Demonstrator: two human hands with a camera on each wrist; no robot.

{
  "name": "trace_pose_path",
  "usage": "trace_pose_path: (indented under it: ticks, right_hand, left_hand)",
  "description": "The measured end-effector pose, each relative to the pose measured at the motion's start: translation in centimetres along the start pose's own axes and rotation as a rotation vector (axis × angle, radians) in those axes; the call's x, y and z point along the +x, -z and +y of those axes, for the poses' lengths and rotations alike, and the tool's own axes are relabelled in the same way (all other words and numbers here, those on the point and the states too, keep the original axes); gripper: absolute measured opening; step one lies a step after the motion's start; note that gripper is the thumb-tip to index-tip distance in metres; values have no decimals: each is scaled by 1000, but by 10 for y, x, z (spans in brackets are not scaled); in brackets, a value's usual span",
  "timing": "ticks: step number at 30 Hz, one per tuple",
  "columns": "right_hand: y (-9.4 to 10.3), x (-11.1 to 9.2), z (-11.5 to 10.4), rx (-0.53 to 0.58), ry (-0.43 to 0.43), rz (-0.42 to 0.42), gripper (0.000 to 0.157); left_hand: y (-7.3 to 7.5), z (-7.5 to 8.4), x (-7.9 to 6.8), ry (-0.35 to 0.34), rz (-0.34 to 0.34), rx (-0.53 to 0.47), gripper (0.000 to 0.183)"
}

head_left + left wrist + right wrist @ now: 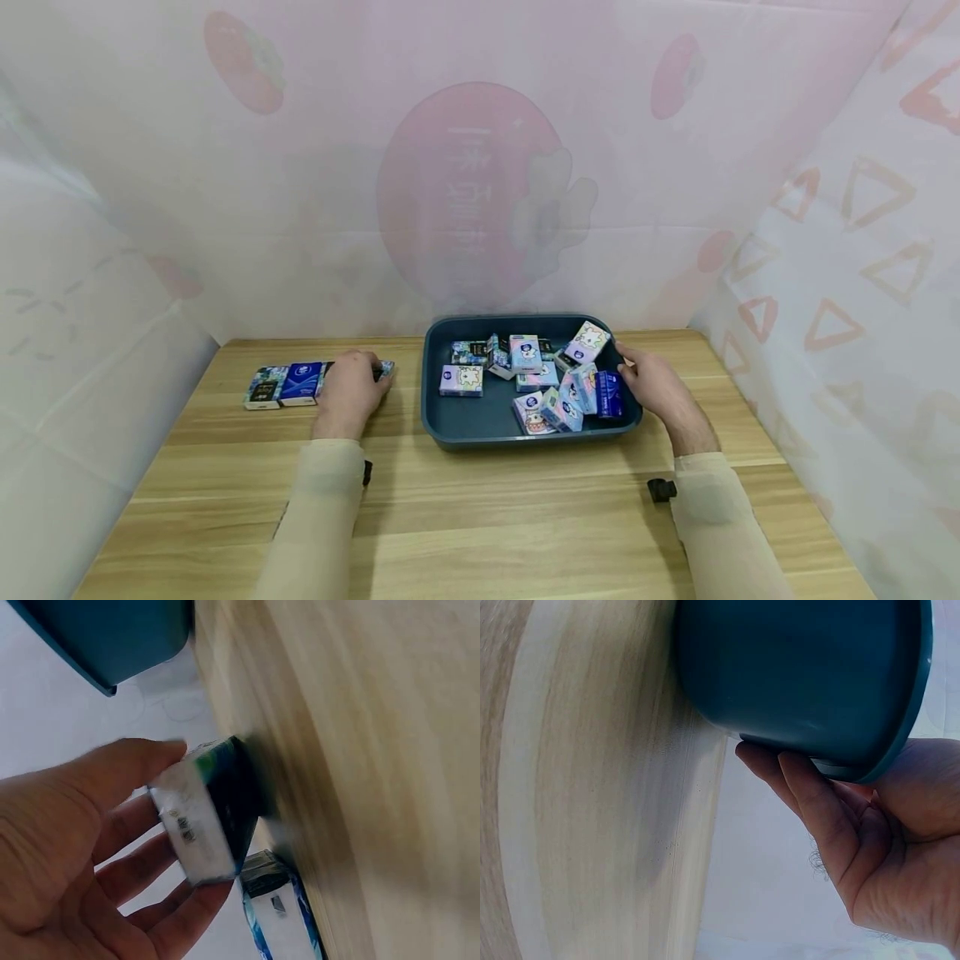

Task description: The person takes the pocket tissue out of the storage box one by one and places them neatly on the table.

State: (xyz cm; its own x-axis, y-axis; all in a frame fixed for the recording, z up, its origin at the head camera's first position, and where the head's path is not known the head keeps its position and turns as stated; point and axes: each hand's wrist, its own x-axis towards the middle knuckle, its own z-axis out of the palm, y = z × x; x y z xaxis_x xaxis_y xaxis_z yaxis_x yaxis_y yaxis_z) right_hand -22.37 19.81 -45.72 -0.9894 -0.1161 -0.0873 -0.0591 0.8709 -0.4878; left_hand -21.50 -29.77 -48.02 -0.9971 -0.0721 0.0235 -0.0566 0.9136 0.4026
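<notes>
My left hand (348,390) is at the right end of a row on the table's left side. In the left wrist view it pinches a small tissue pack (196,825) between thumb and fingers, tilted, slightly blurred. Beside it lies another pack (283,919). The row shows a dark flowered pack (266,388) and a blue pack (302,382); my hand hides part of the rest. My right hand (658,390) grips the right rim of a dark teal tray (457,439), fingers against its outer wall. The thumb is mostly hidden in the right wrist view.
Inside the tray lie several tissue packs in a loose heap, among them a purple cartoon pack (461,380) and a blue pack (609,394). The wooden table (495,517) meets printed curtains (315,250) at the back and sides.
</notes>
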Motion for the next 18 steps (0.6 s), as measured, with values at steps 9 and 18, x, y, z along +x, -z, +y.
trace_pose_path:
  ticks: [9, 18]
  right_hand:
    - [1, 0, -1, -13, 27, 11, 54]
    - [0, 0, 0, -5, 19, 4, 54]
  left_hand:
    - [-5, 0, 1, 3, -69, 16, 41]
    - [-4, 3, -2, 15, -16, 112, 44]
